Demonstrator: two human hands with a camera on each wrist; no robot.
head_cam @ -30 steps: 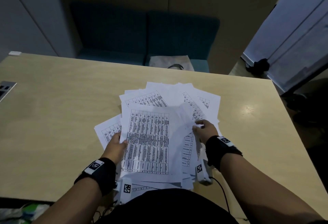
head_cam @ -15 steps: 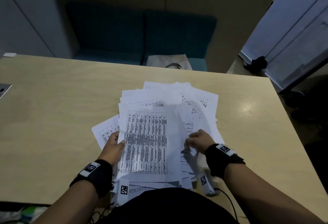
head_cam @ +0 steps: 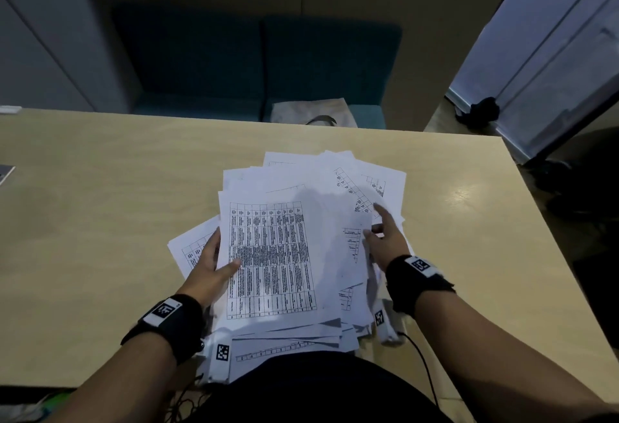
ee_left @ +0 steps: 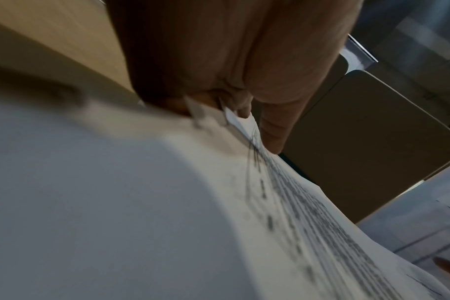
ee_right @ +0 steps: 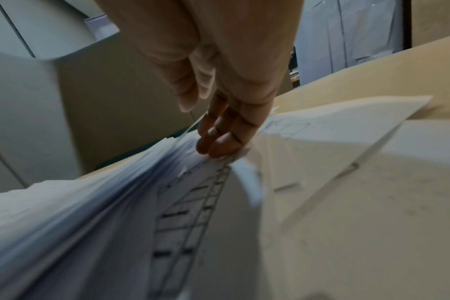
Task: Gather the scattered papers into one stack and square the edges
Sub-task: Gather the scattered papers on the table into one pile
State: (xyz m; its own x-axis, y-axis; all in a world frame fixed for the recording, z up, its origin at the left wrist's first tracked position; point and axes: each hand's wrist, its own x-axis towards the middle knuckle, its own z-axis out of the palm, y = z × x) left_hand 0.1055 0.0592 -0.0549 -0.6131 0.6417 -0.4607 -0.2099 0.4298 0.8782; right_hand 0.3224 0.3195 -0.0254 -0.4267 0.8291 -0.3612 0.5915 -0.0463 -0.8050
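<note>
left fingers point(head_cam: 214, 248) and thumb pinch the papers' point(head_cam: 284, 255) left edge; right fingers point(head_cam: 382, 215) lie straight against the right edge, on a wooden table point(head_cam: 100, 221) before teal seats point(head_cam: 261, 64).

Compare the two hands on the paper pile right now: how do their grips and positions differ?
The left hand pinches the pile's left edge, thumb lying on the printed top sheet; the right hand has straight fingers touching the right side, pinching nothing. The left hand sits nearer the person; the right hand reaches farther out. Both touch the papers, which stay fanned, not squared.
</note>
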